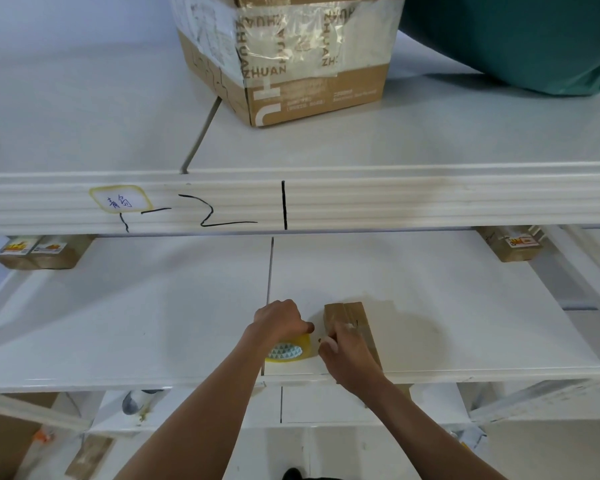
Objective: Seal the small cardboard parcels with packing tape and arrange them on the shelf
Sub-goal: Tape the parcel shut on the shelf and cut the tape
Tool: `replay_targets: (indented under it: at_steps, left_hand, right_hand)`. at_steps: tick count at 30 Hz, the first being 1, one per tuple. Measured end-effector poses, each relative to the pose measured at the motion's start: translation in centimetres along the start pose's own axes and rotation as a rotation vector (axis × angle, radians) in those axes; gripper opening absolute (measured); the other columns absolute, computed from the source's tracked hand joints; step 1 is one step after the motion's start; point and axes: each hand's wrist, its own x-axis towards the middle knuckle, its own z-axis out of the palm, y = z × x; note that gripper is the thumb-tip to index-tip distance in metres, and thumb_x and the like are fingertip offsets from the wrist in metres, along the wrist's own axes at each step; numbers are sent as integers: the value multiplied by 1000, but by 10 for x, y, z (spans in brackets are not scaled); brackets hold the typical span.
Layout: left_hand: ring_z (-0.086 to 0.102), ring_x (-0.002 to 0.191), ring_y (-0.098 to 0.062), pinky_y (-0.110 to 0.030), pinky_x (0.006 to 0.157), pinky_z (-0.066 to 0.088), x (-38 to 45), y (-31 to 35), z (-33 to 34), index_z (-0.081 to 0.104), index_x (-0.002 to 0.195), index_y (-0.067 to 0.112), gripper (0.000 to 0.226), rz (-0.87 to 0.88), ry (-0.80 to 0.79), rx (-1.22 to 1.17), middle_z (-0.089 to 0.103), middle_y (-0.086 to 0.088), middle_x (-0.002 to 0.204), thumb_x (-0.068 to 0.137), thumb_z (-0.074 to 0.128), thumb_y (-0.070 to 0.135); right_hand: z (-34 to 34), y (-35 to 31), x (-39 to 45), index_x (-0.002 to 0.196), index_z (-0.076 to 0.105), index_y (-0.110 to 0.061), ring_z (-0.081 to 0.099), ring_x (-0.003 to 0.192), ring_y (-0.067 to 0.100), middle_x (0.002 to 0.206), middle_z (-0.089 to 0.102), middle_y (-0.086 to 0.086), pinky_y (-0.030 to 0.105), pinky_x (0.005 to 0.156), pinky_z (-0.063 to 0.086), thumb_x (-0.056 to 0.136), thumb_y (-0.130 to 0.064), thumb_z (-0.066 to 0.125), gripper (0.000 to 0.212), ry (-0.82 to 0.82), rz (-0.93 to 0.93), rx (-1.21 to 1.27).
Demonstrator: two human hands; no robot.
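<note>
A small brown cardboard parcel (352, 320) lies on the white shelf board (153, 323), near its front edge and right of the centre seam. My right hand (343, 351) rests on the parcel's near left side, fingers pinched at its edge. Just left of it, my left hand (279, 322) grips a roll of yellowish packing tape (291, 351) with a white and teal patterned core, which lies flat on the board. Hand and roll sit a short gap from the parcel.
Two small parcels (39, 252) sit at the back left of the shelf, another parcel (513, 245) at the back right. A shelf rail (395, 202) with black marks crosses overhead. A large taped carton (291, 64) and a teal bag (534, 43) stand on the upper shelf.
</note>
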Motion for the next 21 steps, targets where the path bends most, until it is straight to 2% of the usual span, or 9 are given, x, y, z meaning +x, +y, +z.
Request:
replay_targets:
  at_steps: [3, 5, 9, 12, 13, 15, 16, 18, 21]
  left_hand:
    - [64, 88, -16, -28, 75, 49, -2, -3, -3, 70, 109, 30, 33, 78, 0, -28, 69, 4, 106, 88, 61, 54]
    - [62, 98, -17, -30, 79, 48, -2, -3, -5, 70, 112, 38, 28, 119, -27, -75, 66, 9, 116, 88, 63, 51]
    - [63, 97, -20, -34, 82, 54, 0, 5, -13, 77, 94, 40, 15, 130, -160, -68, 69, 9, 109, 85, 65, 38]
    - [62, 98, -22, -35, 84, 54, 5, 8, -15, 78, 97, 34, 17, 141, -218, -60, 69, 4, 114, 86, 66, 33]
    - [62, 99, -22, -35, 83, 53, 5, 8, -16, 77, 102, 33, 19, 138, -226, -54, 68, 3, 117, 87, 65, 36]
    - [59, 100, -22, -35, 83, 51, 4, 6, -17, 73, 109, 33, 26, 131, -221, -42, 65, 2, 122, 90, 65, 48]
    - [58, 100, -22, -35, 84, 50, 4, 5, -17, 72, 108, 34, 26, 130, -219, -46, 63, 2, 124, 90, 66, 52]
    - [57, 99, -21, -34, 84, 50, 2, 4, -18, 73, 105, 35, 26, 129, -226, -69, 62, 3, 123, 87, 70, 54]
    - [60, 100, -23, -34, 83, 51, 1, 4, -21, 75, 105, 35, 30, 111, -247, -79, 64, 5, 117, 83, 73, 55]
  right_hand:
    - [-3, -3, -1, 77, 39, -13, 35, 56, 9, 66, 41, 1, 17, 44, 32, 95, -12, 51, 21, 24, 42, 86]
    - [-3, -1, 0, 80, 43, -11, 38, 56, 10, 66, 44, 1, 15, 43, 33, 90, -14, 53, 14, 51, 93, 161]
    - [-5, 1, 1, 84, 58, -5, 50, 62, 15, 71, 58, 5, 27, 53, 44, 87, -17, 60, 12, 138, 227, 319]
    - [-8, 3, 1, 95, 60, -7, 57, 70, 17, 83, 63, 9, 15, 51, 45, 94, -14, 59, 7, 217, 271, 459]
    - [-8, 4, 1, 98, 59, -9, 60, 72, 17, 87, 64, 8, 16, 52, 47, 96, -16, 58, 7, 235, 294, 521]
    - [-8, 7, 3, 104, 59, -10, 64, 73, 21, 88, 67, 10, 27, 57, 52, 96, -24, 55, 17, 264, 377, 647]
    - [-9, 8, 5, 106, 59, -7, 65, 69, 24, 83, 68, 12, 31, 58, 53, 96, -24, 52, 21, 271, 418, 713]
    - [-13, 10, 7, 105, 56, -2, 68, 63, 27, 69, 68, 13, 37, 62, 59, 98, -14, 46, 17, 283, 466, 874]
    - [-18, 11, 9, 107, 56, 0, 72, 72, 32, 83, 67, 19, 44, 75, 63, 98, -8, 46, 16, 289, 503, 1013]
